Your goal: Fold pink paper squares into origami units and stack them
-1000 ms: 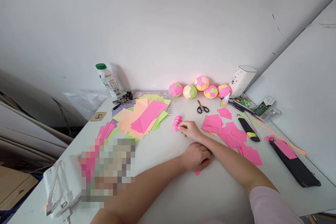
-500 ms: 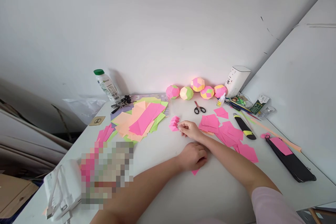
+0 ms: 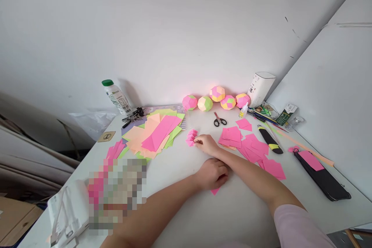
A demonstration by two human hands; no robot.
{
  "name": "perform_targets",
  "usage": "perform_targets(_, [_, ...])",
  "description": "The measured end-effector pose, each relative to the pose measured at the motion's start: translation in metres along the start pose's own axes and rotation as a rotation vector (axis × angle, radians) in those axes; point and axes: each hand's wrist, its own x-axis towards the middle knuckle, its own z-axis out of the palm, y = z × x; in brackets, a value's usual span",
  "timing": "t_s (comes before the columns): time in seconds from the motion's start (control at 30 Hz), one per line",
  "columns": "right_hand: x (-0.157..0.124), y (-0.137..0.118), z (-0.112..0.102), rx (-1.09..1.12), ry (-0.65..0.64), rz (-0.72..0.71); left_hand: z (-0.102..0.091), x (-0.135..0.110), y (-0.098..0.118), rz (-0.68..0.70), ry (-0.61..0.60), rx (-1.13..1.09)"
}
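Observation:
My right hand (image 3: 207, 144) reaches across my left forearm, with its fingertips pinched at the near edge of a short row of small folded pink paper pieces (image 3: 191, 138). Those fingers hide the part of the row they touch. Closer to me, my left hand (image 3: 212, 174) is curled on the tabletop, over a pink paper piece (image 3: 215, 191) of which only a pointed corner shows. Right of my hands lie loose pink paper squares (image 3: 231, 137). Black-handled scissors (image 3: 220, 120) rest beyond my hands.
Several faceted paper balls (image 3: 205, 103) line the wall beside a white container (image 3: 262, 88) and a glue bottle (image 3: 243, 111). Fanned coloured sheets (image 3: 162, 131) and a green-capped bottle (image 3: 117, 97) stand left. A utility knife (image 3: 270, 139) and black pouch (image 3: 322, 176) lie right.
My right hand has moved slightly left, its fingertips now against the folded pink pieces. The left hand stays curled in place. The whole view has shifted a little.

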Motion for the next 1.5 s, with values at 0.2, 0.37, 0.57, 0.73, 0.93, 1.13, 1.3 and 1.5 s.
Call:
perform_targets(0.2, [0.003, -0.003, 0.0, -0.032, -0.009, 0.039, -0.003, 0.001, 0.002, -0.009, -0.003, -0.027])
perform_targets(0.37, [0.0, -0.003, -0.001, 0.026, -0.042, 0.091, -0.002, 0.001, 0.001, -0.019, -0.001, -0.035])
perform_targets(0.57, [-0.025, 0.006, -0.026, 0.13, -0.079, 0.175, -0.004, -0.001, 0.0, -0.242, 0.114, -0.349])
perform_targets(0.73, [-0.069, 0.008, -0.061, 0.045, 0.011, 0.118, -0.015, 0.003, -0.006, -0.778, 0.459, -0.943])
perform_targets(0.93, [-0.126, -0.014, -0.056, -0.229, -0.123, -0.271, -0.024, 0.006, -0.017, -0.821, 0.535, -1.378])
perform_targets(1.13, [-0.128, -0.016, -0.043, -0.357, -0.146, -0.329, -0.025, 0.003, -0.023, -0.81, 0.563, -1.449])
perform_targets(1.3, [-0.117, 0.003, -0.052, -0.325, -0.068, -0.307, -0.021, 0.001, -0.022, -0.766, 0.601, -1.398])
perform_targets(1.5, [-0.115, 0.014, -0.051, -0.199, 0.084, -0.283, -0.014, -0.003, -0.018, -0.776, 0.648, -1.182])
